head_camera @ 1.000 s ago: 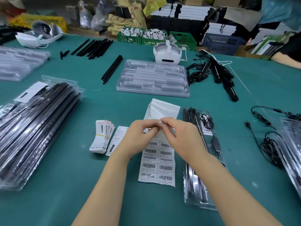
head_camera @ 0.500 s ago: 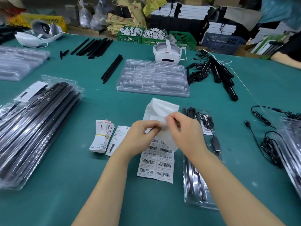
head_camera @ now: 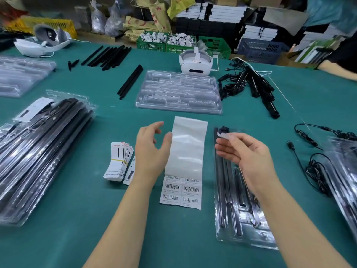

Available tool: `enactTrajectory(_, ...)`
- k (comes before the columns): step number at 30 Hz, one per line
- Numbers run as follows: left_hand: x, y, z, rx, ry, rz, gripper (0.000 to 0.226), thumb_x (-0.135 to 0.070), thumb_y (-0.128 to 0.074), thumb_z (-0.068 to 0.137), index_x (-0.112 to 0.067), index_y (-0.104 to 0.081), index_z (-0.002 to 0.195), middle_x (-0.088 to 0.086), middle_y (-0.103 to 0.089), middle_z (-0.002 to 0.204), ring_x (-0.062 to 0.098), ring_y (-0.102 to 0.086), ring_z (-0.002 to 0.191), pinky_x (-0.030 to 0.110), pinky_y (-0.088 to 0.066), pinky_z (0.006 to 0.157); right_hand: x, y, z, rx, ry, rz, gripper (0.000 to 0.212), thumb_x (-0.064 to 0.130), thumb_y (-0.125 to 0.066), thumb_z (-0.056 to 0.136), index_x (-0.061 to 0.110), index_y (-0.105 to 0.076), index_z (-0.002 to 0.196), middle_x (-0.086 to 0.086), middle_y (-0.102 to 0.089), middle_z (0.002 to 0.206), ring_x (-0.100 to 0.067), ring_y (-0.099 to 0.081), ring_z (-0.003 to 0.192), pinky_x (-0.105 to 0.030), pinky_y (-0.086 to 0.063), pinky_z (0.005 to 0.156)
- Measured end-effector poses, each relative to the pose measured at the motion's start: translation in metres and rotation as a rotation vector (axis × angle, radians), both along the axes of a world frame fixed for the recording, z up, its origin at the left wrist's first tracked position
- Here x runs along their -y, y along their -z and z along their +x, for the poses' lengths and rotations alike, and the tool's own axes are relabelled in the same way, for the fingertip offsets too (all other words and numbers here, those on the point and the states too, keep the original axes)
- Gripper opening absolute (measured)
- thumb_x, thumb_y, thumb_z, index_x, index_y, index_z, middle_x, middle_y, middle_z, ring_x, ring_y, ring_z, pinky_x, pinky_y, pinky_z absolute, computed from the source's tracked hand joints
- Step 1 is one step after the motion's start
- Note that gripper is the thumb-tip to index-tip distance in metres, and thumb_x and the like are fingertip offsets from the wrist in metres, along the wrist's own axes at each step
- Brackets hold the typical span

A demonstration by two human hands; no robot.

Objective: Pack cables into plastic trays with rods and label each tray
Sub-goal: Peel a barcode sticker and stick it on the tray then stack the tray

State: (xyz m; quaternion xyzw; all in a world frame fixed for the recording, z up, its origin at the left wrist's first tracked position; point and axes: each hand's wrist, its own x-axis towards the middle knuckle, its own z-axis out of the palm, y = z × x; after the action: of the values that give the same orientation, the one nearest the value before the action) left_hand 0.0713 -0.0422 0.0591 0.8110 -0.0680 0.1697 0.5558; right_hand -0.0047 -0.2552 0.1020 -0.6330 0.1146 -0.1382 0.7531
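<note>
So right hand [head_camera: 245, 157] pinches a peeled label [head_camera: 224, 135] over the tray [head_camera: 243, 225], ready to stick; left hand [head_camera: 152, 149], fingers loosely spread and empty, hovers by the sheet [head_camera: 185, 163].

Both forearms bare, entering from the bottom edge and angled up and inward. Left hand [head_camera: 152, 149]: raised, palm turned toward the right, fingers loosely curved and spread, thumb apart; nothing between them. Right hand [head_camera: 245, 153]: raised, fingers extended leftward; thumb and fingertips pinch a small white label [head_camera: 224, 135]. Hands well apart.
</note>
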Motion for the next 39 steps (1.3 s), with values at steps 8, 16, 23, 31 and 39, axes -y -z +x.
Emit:
enactTrajectory(8, 0.053, -0.019, -0.039, -0.270, 0.555, -0.072, 0.008, -0.028, -0.067, 0.094, -0.032, -0.073, 0.098, -0.013, -0.074, 0.087, 0.005, -0.064, 0.074, 0.016, -0.048, 0.069, -0.001, 0.013, -0.047, 0.032, -0.124, -0.348, 0.020, -0.002, -0.066, 0.090, 0.016, -0.075, 0.088, -0.006, -0.076, 0.085, -0.020, -0.074, 0.080, -0.023, -0.057, 0.076)
enactTrajectory(16, 0.074, -0.026, -0.049, -0.270, 0.557, -0.020, 0.007, -0.020, -0.072, 0.090, -0.024, -0.074, 0.085, -0.006, -0.073, 0.080, 0.013, -0.064, 0.076, 0.030, -0.053, 0.077, 0.013, 0.028, -0.067, -0.147, -0.114, -0.356, 0.029, 0.005, -0.066, 0.093, 0.028, -0.058, 0.109, -0.002, -0.077, 0.084, -0.020, -0.075, 0.079, -0.028, -0.060, 0.076)
enactTrajectory(23, 0.089, -0.022, -0.059, -0.303, 0.617, 0.111, 0.007, -0.025, -0.074, 0.088, -0.021, -0.074, 0.082, -0.016, -0.061, 0.061, -0.002, -0.048, 0.054, 0.014, -0.037, 0.056, 0.025, 0.032, -0.085, -0.190, -0.051, -0.108, 0.013, 0.001, -0.064, 0.093, 0.006, -0.065, 0.104, -0.017, -0.075, 0.081, -0.029, -0.075, 0.078, -0.039, -0.062, 0.075)
enactTrajectory(31, 0.111, -0.038, -0.066, -0.072, 0.499, 0.305, 0.011, -0.018, -0.066, 0.093, -0.025, -0.071, 0.086, -0.021, -0.062, 0.069, -0.011, -0.054, 0.063, 0.006, -0.037, 0.060, 0.045, 0.041, -0.104, -0.209, 0.035, -0.100, 0.022, 0.005, -0.062, 0.095, 0.017, -0.063, 0.113, -0.006, -0.070, 0.106, -0.029, -0.073, 0.076, -0.034, -0.060, 0.065)
enactTrajectory(39, 0.130, -0.030, -0.073, -0.324, 0.810, 0.391, 0.009, -0.025, -0.079, 0.083, -0.019, -0.074, 0.087, -0.004, -0.072, 0.080, 0.007, -0.062, 0.070, 0.027, -0.053, 0.072, 0.081, 0.080, -0.142, -0.352, -0.196, -1.080, 0.107, 0.080, -0.059, 0.070, 0.038, -0.009, 0.155, 0.014, -0.019, 0.160, -0.008, -0.006, 0.150, -0.037, -0.012, 0.123)
